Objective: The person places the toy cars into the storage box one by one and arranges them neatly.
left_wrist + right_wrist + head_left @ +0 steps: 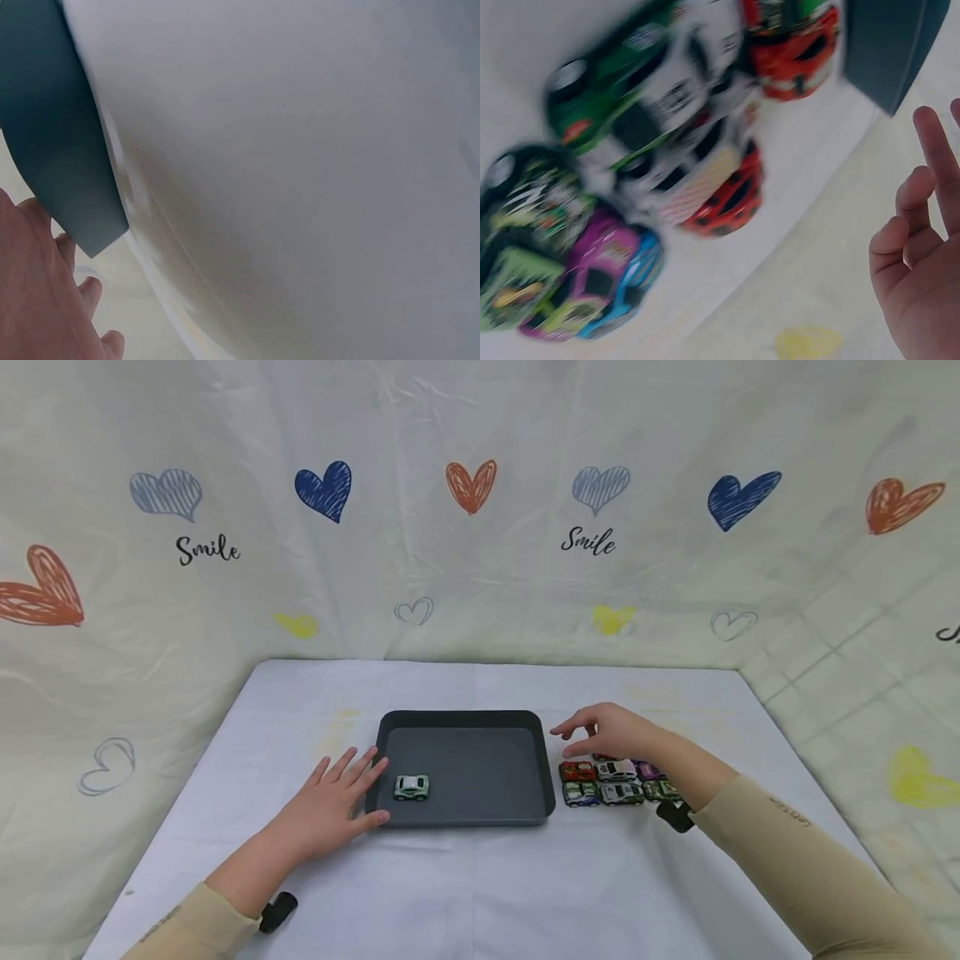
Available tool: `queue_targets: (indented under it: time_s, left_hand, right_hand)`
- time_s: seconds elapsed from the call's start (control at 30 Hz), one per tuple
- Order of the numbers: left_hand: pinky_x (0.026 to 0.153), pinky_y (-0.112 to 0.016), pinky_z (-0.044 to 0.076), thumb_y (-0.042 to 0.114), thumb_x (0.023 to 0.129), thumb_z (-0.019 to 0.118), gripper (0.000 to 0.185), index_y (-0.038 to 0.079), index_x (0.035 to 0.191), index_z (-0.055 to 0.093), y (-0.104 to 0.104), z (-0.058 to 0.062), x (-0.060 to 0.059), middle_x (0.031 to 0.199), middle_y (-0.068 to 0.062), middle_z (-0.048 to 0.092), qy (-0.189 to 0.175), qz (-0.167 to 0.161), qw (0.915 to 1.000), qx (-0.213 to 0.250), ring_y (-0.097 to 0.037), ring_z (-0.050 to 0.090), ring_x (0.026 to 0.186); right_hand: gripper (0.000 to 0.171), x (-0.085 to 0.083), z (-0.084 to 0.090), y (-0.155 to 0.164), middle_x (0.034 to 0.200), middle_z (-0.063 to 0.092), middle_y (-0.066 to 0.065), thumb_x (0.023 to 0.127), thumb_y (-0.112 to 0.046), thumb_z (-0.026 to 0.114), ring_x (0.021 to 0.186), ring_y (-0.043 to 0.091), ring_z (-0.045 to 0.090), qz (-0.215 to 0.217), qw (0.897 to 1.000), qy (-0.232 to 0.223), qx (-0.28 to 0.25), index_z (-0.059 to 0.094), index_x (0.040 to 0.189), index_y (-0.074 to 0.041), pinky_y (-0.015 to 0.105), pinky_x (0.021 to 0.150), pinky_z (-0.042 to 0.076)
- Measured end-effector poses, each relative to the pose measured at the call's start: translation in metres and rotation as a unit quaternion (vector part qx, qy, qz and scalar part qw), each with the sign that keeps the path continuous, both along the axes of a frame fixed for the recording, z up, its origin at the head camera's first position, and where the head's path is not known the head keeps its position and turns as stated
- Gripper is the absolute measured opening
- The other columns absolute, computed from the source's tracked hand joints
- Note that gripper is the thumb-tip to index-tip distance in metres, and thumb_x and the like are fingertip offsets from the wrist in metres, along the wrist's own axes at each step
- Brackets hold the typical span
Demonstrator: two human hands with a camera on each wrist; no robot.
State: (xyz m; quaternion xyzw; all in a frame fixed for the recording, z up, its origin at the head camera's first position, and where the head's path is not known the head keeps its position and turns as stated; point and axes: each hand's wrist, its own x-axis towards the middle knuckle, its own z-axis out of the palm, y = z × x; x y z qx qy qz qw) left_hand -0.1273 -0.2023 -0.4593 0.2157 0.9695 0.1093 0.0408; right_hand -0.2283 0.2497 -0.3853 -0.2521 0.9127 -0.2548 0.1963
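A dark grey tray (480,768) lies on the table, with a pale green toy car (412,787) in its left part. Spread fingers of my left hand (330,806) rest at the tray's left rim. My right hand (611,732) hovers above a group of toy cars just right of the tray, fingers loosely bent and holding nothing. In that group are a red car (577,771), a white car (617,769) and a purple car (592,277). The right wrist view, somewhat blurred, also has a blue car (630,289); my right forearm partly covers the group in the head view.
A white cloth (480,893) covers the table. Behind it hangs a pale backdrop (480,577) printed with hearts and lettering. A small black device (279,912) is strapped at my left wrist, another black one (676,817) at the right.
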Motion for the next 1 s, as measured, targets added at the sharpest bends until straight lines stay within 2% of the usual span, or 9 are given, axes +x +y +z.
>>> queue_targets:
  time_s: [0.13,0.23,0.4,0.57,0.67,0.83,1.0]
  left_hand:
    - [0.118,-0.062,0.009,0.071,0.092,0.046,0.086,0.019,0.158,0.029,0.001,0.004,0.001,0.164,-0.005,0.022,0.001,0.001,1.0000,-0.009,-0.036,0.016,0.150]
    - [0.118,-0.062,0.011,0.071,0.092,0.046,0.086,0.019,0.158,0.029,0.003,0.007,0.002,0.164,-0.006,0.022,-0.003,0.004,0.9998,-0.021,-0.036,0.016,0.150]
    - [0.117,-0.062,0.011,0.068,0.092,0.050,0.084,0.018,0.158,0.031,0.003,0.007,0.002,0.163,-0.007,0.024,0.000,0.002,0.9999,-0.016,-0.038,0.017,0.149]
    - [0.117,-0.062,0.009,0.074,0.091,0.044,0.088,0.020,0.158,0.029,-0.001,-0.001,-0.001,0.164,-0.005,0.022,0.000,0.000,0.9999,-0.013,-0.037,0.015,0.150]
    - [0.118,-0.060,0.007,0.076,0.090,0.043,0.088,0.022,0.159,0.028,-0.004,-0.007,-0.003,0.165,-0.002,0.020,0.002,0.001,0.9999,-0.011,-0.034,0.014,0.151]
    - [0.118,-0.060,0.010,0.076,0.090,0.042,0.088,0.024,0.159,0.027,-0.005,-0.015,-0.006,0.165,0.000,0.019,0.021,-0.002,0.9997,-0.013,-0.033,0.015,0.151]
    - [0.117,-0.062,0.010,0.077,0.090,0.039,0.088,0.024,0.159,0.026,-0.004,-0.011,-0.004,0.165,-0.002,0.020,0.017,-0.008,0.9998,-0.003,-0.035,0.016,0.150]
  right_hand:
    - [0.041,0.003,-0.002,0.020,0.121,0.068,0.012,0.089,-0.029,0.076,0.086,0.021,0.064,-0.002,1.000,-0.006,-0.003,0.070,0.126,-0.012,0.031,0.070,0.052]
    - [0.042,0.005,-0.001,0.027,0.125,0.066,0.013,0.088,-0.028,0.077,0.098,0.023,0.064,-0.006,1.000,-0.011,-0.004,0.070,0.126,-0.010,0.032,0.075,0.053]
    - [0.042,0.004,-0.002,0.033,0.124,0.066,0.011,0.088,-0.028,0.077,0.095,0.020,0.059,-0.010,1.000,-0.018,0.010,0.070,0.126,-0.011,0.034,0.075,0.052]
    - [0.038,0.000,-0.011,0.033,0.125,0.067,0.007,0.088,-0.025,0.077,0.104,0.021,0.062,0.002,0.999,-0.020,0.026,0.072,0.124,-0.012,0.035,0.083,0.053]
    - [0.037,-0.001,-0.016,0.032,0.121,0.069,0.005,0.088,-0.023,0.077,0.098,0.020,0.063,0.002,0.999,-0.035,0.036,0.072,0.123,-0.013,0.033,0.080,0.053]
    - [0.036,-0.003,-0.023,0.029,0.104,0.070,-0.001,0.088,-0.017,0.077,0.080,0.017,0.058,0.005,0.997,-0.053,0.048,0.072,0.123,-0.012,0.032,0.071,0.050]
    - [0.034,-0.006,-0.030,0.026,0.096,0.068,-0.005,0.088,-0.015,0.076,0.079,0.014,0.056,0.020,0.996,-0.050,0.065,0.073,0.122,-0.015,0.032,0.072,0.049]
